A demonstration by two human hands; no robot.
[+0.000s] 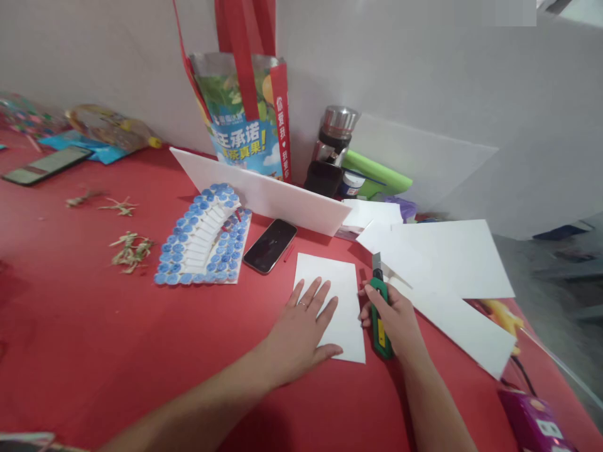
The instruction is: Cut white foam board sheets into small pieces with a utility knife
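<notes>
My left hand (306,323) lies flat with spread fingers on a small white board (348,326), which rests on the red table. A ring is on one of its fingers. In my right hand (396,317) is a green and yellow utility knife (380,326), its blade out and pointing away from me. The knife is just right of the board, apart from its edge. Left of the board lie a thin red stick (289,253) and a black phone (271,246). Beyond my left hand sits a craft piece (202,242) with blue rolled discs and white steps.
A long white board (264,191) stands on edge before a printed bag (245,125) and a flask (336,132). White sheets (452,257) overlap at right, near a purple power socket (537,420). Straw knots (132,251) and another phone (47,166) lie at left.
</notes>
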